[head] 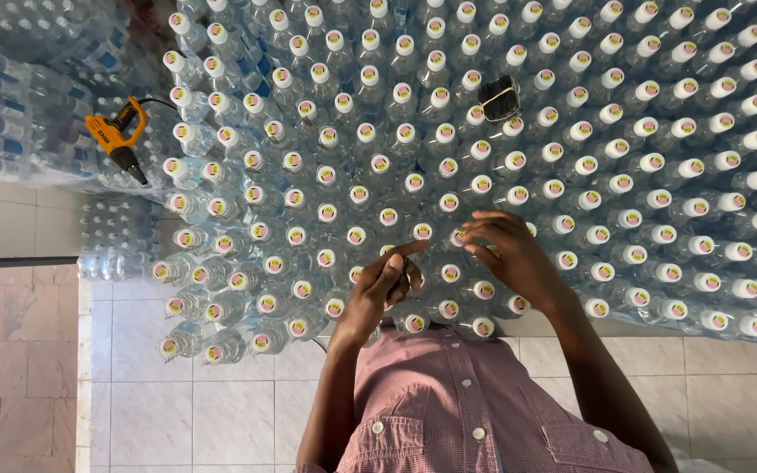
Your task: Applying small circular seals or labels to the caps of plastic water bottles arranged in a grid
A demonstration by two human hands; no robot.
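A dense field of clear plastic water bottles with white caps (449, 158) is seen from above, standing upright and touching one another in rows. Each cap bears a small round sticker in pink and yellow.

The left hand (385, 285) is held over the near rows, its fingers curled inward with the forefinger extended toward a cap; whether anything small is pinched in it cannot be told. The right hand (505, 250) rests just beside it over neighbouring caps, fingers bent and drawn together at the tips as if pinching at a cap (459, 236); a firm grip on the bottle itself is not shown.

Risks are judged as follows. The near-edge bottles (221, 350) stand at the margin above the tiled floor (177, 420); a sideways push from either wrist could tip one out of the row and take its neighbours with it. The pink checked shirt (466, 412) is close to the front row and could brush it.

An orange and black hand tool with a cord (117, 133) lies on the caps at the left margin, tilted; it could slide off if the bottles beneath are disturbed. A small dark object (498, 98) sits on caps farther back. Shrink-wrapped packs of bottles with blue labels (37, 96) are stacked at the far left.
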